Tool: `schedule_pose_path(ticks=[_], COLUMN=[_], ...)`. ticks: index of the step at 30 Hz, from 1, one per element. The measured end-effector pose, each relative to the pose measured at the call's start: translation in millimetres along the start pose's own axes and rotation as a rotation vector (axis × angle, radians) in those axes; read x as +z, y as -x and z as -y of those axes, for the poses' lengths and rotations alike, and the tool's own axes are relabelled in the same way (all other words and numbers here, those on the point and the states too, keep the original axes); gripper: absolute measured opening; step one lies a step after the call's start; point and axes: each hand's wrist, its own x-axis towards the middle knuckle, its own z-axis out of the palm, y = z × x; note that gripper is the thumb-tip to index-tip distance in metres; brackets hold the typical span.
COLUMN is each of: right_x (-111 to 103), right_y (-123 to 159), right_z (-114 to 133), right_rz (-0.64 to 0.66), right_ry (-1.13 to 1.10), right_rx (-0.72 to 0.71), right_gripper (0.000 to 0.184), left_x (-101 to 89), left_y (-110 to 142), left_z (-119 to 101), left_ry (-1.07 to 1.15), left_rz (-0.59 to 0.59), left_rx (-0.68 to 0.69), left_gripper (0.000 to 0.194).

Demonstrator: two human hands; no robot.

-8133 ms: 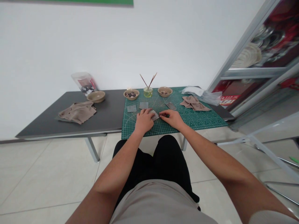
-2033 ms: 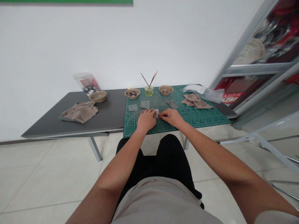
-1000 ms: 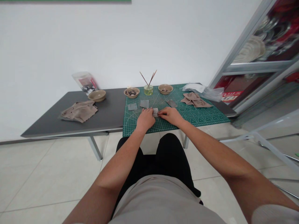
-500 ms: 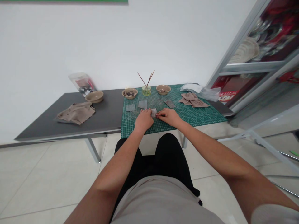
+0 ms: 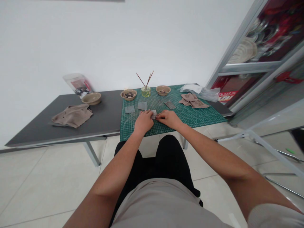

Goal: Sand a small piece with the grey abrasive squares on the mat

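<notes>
My left hand (image 5: 143, 122) rests on the green cutting mat (image 5: 190, 117), its fingertips holding down the left edge of a small grey square sheet (image 5: 154, 114). From the right, my right hand (image 5: 169, 119) pinches a small dark piece at that sheet's right edge; the fingers mostly hide it and its kind is unclear. Two similar grey squares, a nearer one (image 5: 129, 109) and a farther one (image 5: 142, 105), lie left of my hands. Beyond my right hand is a darker grey strip (image 5: 170, 104).
Along the back stand a bowl of small dark and light pieces (image 5: 128, 94), a glass jar with thin sticks (image 5: 145, 91) and another bowl (image 5: 163, 90). Brown cloths lie right (image 5: 193, 100) and left (image 5: 72, 116), near a third bowl (image 5: 91, 98) and a clear container (image 5: 78, 85).
The view has shifted slightly, so the table appears a little farther left. Both hands keep nearly the same place at the grey square, with only a slight shift of the right fingers.
</notes>
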Motion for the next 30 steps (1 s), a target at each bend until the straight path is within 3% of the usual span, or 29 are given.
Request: schedule_pose_path(ticks=[6, 12, 17, 23, 30], right_x=[-1.5, 6.9, -1.2, 2.4, 3.6], right_y=[-9.0, -9.7, -2.1, -15.0, -0.1], right_z=[-4.6, 12.4, 4.6, 6.5, 5.2], right_rz=[-0.008, 0.010, 0.031, 0.002, 0.017], right_ry=[0.060, 0.074, 0.026, 0.086, 0.032], right_rx=[0.079, 0.056, 0.040, 0.099, 0.025], right_gripper=[0.017, 0.018, 0.017, 0.017, 0.018], left_x=[2.1, -0.5, 1.2, -0.2, -1.2], left_y=[-1.0, -1.3, -0.8, -0.3, 0.0], left_z=[-0.3, -0.1, 0.3, -0.3, -0.8], left_ry=[-0.037, -0.027, -0.028, -0.016, -0.026], left_rz=[-0.006, 0.000, -0.012, -0.014, 0.003], left_rx=[0.013, 0.002, 0.006, -0.001, -0.001], left_gripper=[0.045, 0.041, 0.042, 0.044, 0.043])
